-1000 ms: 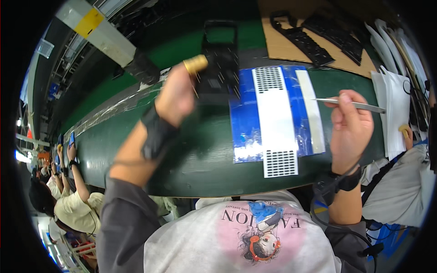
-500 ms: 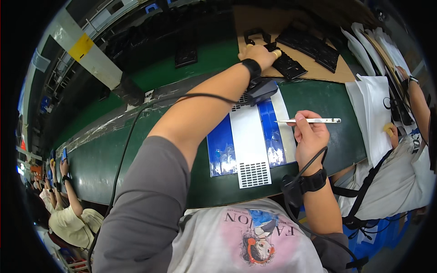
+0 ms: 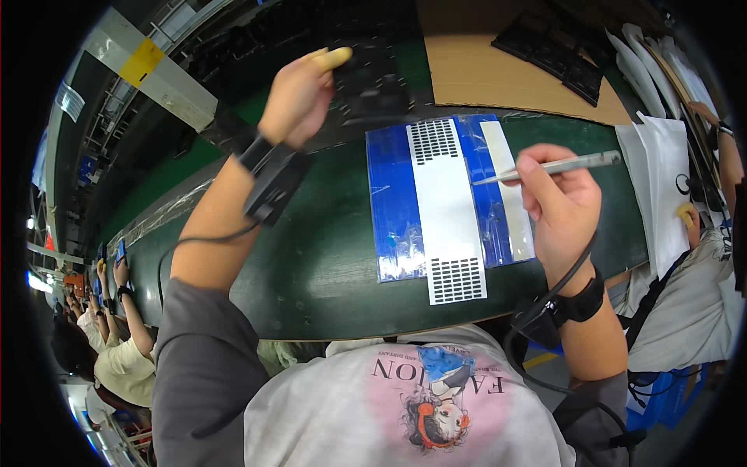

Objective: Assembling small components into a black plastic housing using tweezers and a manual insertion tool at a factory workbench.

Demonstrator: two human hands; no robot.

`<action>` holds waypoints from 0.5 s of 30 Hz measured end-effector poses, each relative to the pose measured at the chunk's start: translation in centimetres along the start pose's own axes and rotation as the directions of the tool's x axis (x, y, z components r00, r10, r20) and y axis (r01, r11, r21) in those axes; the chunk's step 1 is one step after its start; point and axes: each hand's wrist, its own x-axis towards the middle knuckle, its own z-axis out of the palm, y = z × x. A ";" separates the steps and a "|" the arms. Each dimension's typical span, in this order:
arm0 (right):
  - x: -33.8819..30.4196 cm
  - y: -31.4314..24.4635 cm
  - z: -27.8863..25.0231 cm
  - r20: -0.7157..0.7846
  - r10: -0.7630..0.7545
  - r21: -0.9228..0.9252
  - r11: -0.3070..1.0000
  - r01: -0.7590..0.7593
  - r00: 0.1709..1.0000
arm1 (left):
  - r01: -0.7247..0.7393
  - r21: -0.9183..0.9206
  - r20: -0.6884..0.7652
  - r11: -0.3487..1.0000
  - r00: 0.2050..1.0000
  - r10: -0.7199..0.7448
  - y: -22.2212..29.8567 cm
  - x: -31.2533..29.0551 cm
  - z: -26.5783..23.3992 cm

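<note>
My left hand [image 3: 296, 97], with a yellow finger cot on one fingertip, holds a black plastic part [image 3: 372, 84] above the far side of the green bench. My right hand [image 3: 562, 204] grips thin metal tweezers [image 3: 554, 166] whose tips point left over a blue and white sheet [image 3: 445, 204]. That sheet lies flat in front of me; its white middle strip has grids of small holes at both ends. Both wrists wear black straps with cords.
A brown cardboard sheet [image 3: 482, 70] with more black parts [image 3: 554, 53] lies at the back right. White papers [image 3: 655, 187] are stacked at the right, beside another person's arm [image 3: 727, 156]. Other workers [image 3: 117, 342] sit along the green bench [image 3: 311, 265] to the left.
My left arm has drawn back from the cardboard at the far right and now holds a black part up at the far left of the sheet. My right hand with the tweezers stayed over the sheet.
</note>
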 end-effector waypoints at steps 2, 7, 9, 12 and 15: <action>1.4 -0.3 1.2 0.048 -0.008 0.014 1.000 0.008 0.999 | 0.208 -0.218 0.012 0.954 0.977 -0.211 1.4 -3.0 -1.1; 5.2 4.5 0.6 -0.108 0.104 -0.012 0.994 -0.106 0.989 | 0.193 -0.306 -0.138 0.932 0.960 -0.244 0.7 -10.7 -1.4; 5.5 5.0 -0.3 -0.138 0.176 0.024 0.984 -0.174 0.975 | 0.211 -0.415 -0.122 0.885 0.951 -0.284 0.3 -13.0 -0.5; 5.7 5.0 0.3 -0.125 0.179 -0.001 0.984 -0.180 0.976 | 0.153 -0.459 -0.168 0.875 0.952 -0.255 -1.0 -14.2 -0.4; 5.7 5.6 0.3 -0.131 0.173 0.002 0.985 -0.174 0.976 | 0.183 -0.484 -0.168 0.856 0.940 -0.296 -1.8 -14.3 -0.3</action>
